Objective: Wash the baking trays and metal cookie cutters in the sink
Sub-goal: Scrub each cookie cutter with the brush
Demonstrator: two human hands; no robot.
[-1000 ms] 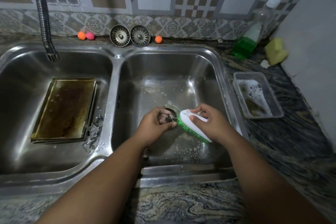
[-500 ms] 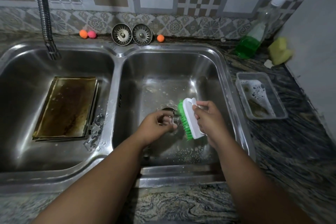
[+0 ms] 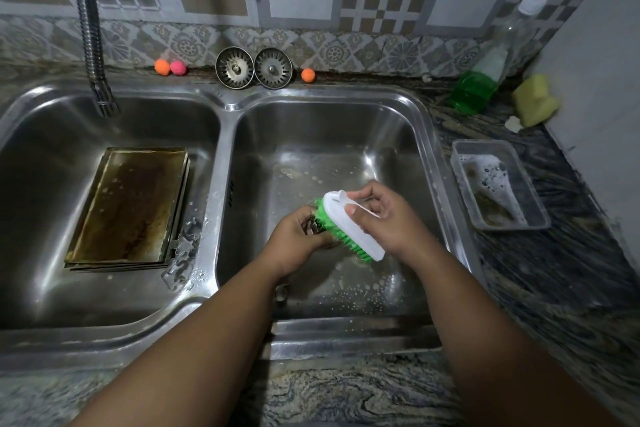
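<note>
Over the right basin of the steel double sink [image 3: 420, 135], my left hand [image 3: 294, 243] grips a small metal cookie cutter [image 3: 309, 226], mostly hidden by my fingers. My right hand [image 3: 388, 218] holds a white scrub brush with green bristles [image 3: 349, 229], bristles pressed against the cutter. Stained baking trays [image 3: 130, 204] lie stacked in the left basin. Two more metal cookie cutters [image 3: 181, 260] rest against the divider beside the trays.
A flexible faucet hose [image 3: 90, 31] hangs over the left basin. Two sink strainers [image 3: 254, 68] and small coloured balls [image 3: 169, 67] stand at the back ledge. On the right counter are a green soap bottle [image 3: 479, 80], a yellow sponge [image 3: 535, 99] and a plastic tub of soapy water [image 3: 498, 184].
The brush has turned and swung left onto the cutter, its bristles now pressed against it. My left hand has stayed in place over the drain.
</note>
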